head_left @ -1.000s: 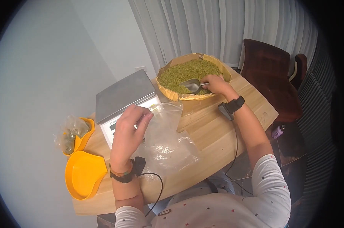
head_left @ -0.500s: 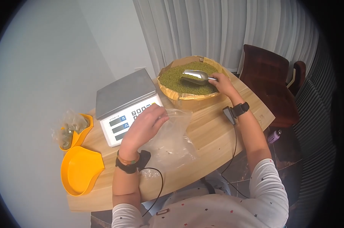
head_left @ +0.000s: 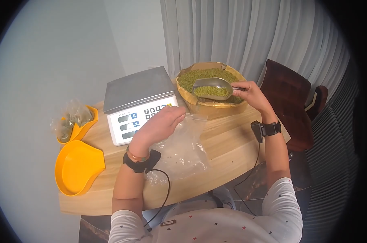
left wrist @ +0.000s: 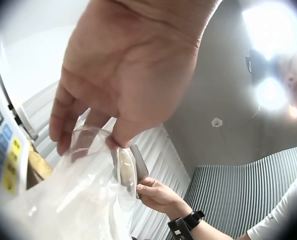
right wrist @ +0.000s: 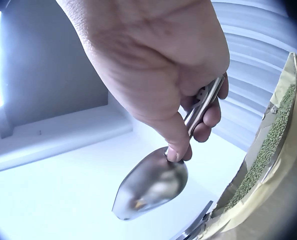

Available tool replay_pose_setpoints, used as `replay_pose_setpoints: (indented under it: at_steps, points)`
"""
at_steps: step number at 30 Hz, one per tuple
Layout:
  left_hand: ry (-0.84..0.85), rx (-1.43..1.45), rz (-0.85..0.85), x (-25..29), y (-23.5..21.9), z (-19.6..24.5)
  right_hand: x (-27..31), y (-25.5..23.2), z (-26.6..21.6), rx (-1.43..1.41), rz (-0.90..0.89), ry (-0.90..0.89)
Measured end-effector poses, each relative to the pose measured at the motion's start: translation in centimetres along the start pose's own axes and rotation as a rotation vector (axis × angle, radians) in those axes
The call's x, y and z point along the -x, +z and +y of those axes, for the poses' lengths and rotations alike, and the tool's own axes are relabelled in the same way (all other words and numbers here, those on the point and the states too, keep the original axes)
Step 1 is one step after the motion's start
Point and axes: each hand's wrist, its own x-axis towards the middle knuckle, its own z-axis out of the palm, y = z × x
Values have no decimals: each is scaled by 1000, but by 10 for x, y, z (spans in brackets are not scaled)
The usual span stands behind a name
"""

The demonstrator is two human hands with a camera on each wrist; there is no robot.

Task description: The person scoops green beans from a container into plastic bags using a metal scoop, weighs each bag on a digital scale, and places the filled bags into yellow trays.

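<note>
My left hand (head_left: pixel 161 124) pinches the rim of a clear plastic bag (head_left: pixel 188 148), which hangs down onto the table in front of the scale. In the left wrist view the bag's mouth (left wrist: pixel 91 131) gapes beneath the fingertips. My right hand (head_left: pixel 253 97) grips a metal scoop (head_left: pixel 222 83) by its handle, thumb along the neck in the right wrist view. Small green beans (head_left: pixel 210 91) lie in the scoop, which is held over the near side of a round cardboard tub (head_left: pixel 216 110) full of the same beans.
A digital scale (head_left: pixel 141 87) with a grey platform stands left of the tub. Further left are a yellow tray (head_left: pixel 72 172) and another yellow tray (head_left: pixel 79 131) holding filled bags (head_left: pixel 80 115). A brown chair (head_left: pixel 286 93) stands at the right, and cables run from both wrists.
My right hand has raised the scoop out of the beans, now loaded, and drawn it slightly right. The left hand keeps the bag's rim and has shifted a little to the right.
</note>
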Motion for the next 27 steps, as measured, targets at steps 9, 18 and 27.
replay_pose_setpoints:
  at_steps: [9, 18, 27]
  points:
    - [112, 95, -14, 2, -5, 2, 1, 5, -32, 160, -197, -106]
    - [134, 141, -23, 1, -5, 8, 12, 12, -98, 692, -213, -380]
    - [257, 67, 87, 4, -4, -2, 18, 4, -114, 834, -53, -411]
